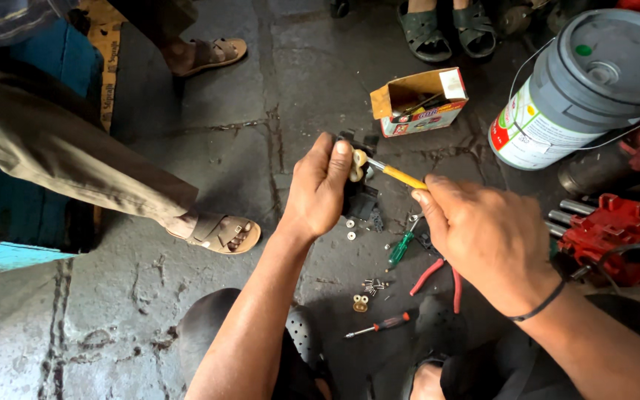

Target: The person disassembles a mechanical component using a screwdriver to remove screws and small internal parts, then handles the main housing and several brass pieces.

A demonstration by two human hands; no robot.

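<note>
We are gripping a small black part (355,194) in our left hand (318,191), fingers curled tight around it and thumb pressing a pale fitting (358,164) on its top. Our right hand (483,241) is closing around a yellow-handled screwdriver (401,177), its tip meeting that fitting. The part is sitting between both hands, lifted off the floor.

Judging by the loose pieces, the work is looking partly done: washers (350,229) are lying just below the left hand, small screws (373,284) and a brass piece (361,303) nearer our knees, so reassembly seems to be remaining. A green screwdriver (401,249), red pliers (438,272) and an orange-handled screwdriver (381,324) are lying under the right hand.

Beyond the hands, an open cardboard box (420,101) with a red and white printed side is lying tilted. Beyond the right hand, a grey lidded bucket (583,85) is showing a white label with green and red print.
</note>
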